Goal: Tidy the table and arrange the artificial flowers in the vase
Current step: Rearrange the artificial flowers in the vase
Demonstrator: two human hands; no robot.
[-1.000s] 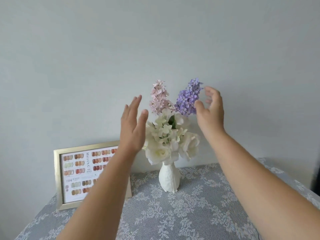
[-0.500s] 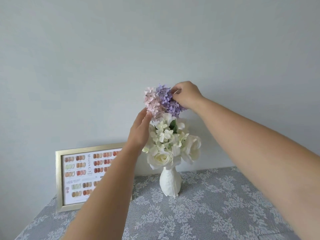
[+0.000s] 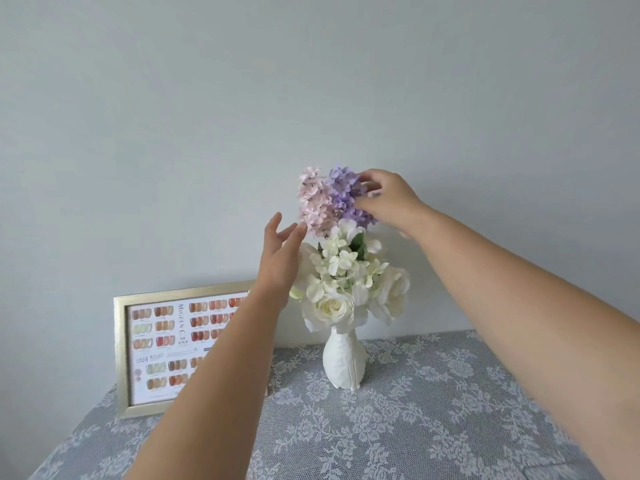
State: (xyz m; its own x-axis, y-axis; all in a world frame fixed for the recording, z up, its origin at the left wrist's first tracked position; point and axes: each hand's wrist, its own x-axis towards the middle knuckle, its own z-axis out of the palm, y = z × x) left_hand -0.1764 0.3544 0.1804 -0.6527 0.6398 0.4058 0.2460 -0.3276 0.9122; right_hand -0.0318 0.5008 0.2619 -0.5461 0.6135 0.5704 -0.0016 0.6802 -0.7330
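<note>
Your right hand (image 3: 388, 199) pinches the purple spray (image 3: 346, 194), upright above the white vase (image 3: 343, 358), from its 3 o'clock side, while your left hand (image 3: 278, 261), fingers spread and empty, touches the pink spray (image 3: 315, 202) at 7 o'clock.

The vase (image 3: 344, 362) stands on the table (image 3: 433, 410), toward its back edge near the wall (image 3: 311, 81). A bunch of flowers (image 3: 346, 282) sits in the vase, and two taller sprigs (image 3: 332, 199) rise above it, side by side and touching. Left of the vase, a picture frame (image 3: 119, 355) stands on the table, near the wall. The right hand (image 3: 391, 199) is at the right-hand sprig, above the vase; the left hand (image 3: 280, 258) is just left of the flowers, partly in front of the frame.
</note>
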